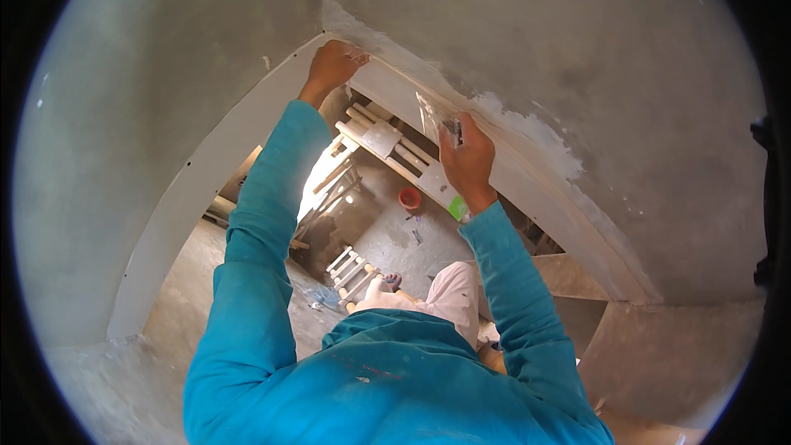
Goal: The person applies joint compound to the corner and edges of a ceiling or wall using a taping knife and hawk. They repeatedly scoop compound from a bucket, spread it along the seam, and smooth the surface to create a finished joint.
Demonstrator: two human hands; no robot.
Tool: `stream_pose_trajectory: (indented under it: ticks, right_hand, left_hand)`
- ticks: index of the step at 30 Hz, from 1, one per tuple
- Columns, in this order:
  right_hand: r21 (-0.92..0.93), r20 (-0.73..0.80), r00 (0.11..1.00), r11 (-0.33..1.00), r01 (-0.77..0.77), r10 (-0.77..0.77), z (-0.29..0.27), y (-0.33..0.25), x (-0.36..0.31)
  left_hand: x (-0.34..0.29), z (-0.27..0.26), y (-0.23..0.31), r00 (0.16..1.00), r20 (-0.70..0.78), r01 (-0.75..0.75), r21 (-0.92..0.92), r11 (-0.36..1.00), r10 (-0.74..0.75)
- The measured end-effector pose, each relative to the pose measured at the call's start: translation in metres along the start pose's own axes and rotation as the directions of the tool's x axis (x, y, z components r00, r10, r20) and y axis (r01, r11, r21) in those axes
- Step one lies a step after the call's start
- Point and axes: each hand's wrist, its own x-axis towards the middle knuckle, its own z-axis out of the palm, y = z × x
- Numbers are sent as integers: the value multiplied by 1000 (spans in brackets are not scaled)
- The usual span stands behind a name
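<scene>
My left hand [334, 67] is closed against the top corner of a white board strip [198, 161], with its fingertips at the seam; what it holds, if anything, is hidden. To the right, my right hand [468, 158] is closed around a small, putty-smeared scraper [453, 126], which is held close to the white strip's inner edge. Wet-looking white putty [427, 115] shows beside the scraper. A rough band of white putty [527, 133] runs along the seam between the strip and the grey plastered surface [610, 58].
Far below stand a red bucket [409, 199] on the grey floor and a pale ladder [350, 270] near my legs. Wooden poles and planks [387, 142] fill the opening under the strip. A green patch [457, 208] shows near my right wrist.
</scene>
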Motion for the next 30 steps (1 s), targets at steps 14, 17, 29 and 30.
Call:
stream_pose_trajectory:
  ticks: [14,17,29,30]
  right_hand:
    - [-56,145,987,995,79,-70,-6,-5,15]
    - [-75,158,985,994,79,-66,-16,-3,7]
    - [-13,139,990,1000,-2,4,-52,-2,-27]
    - [-9,139,990,1000,-6,8,-53,-2,-27]
  left_hand:
    - [-11,-31,-13,990,122,-29,-278,960,66]
    - [-7,-38,-18,983,165,-41,-254,966,86]
    - [12,-22,-7,999,-4,-40,232,972,42]
    - [11,-21,-2,998,-44,-33,318,947,50]
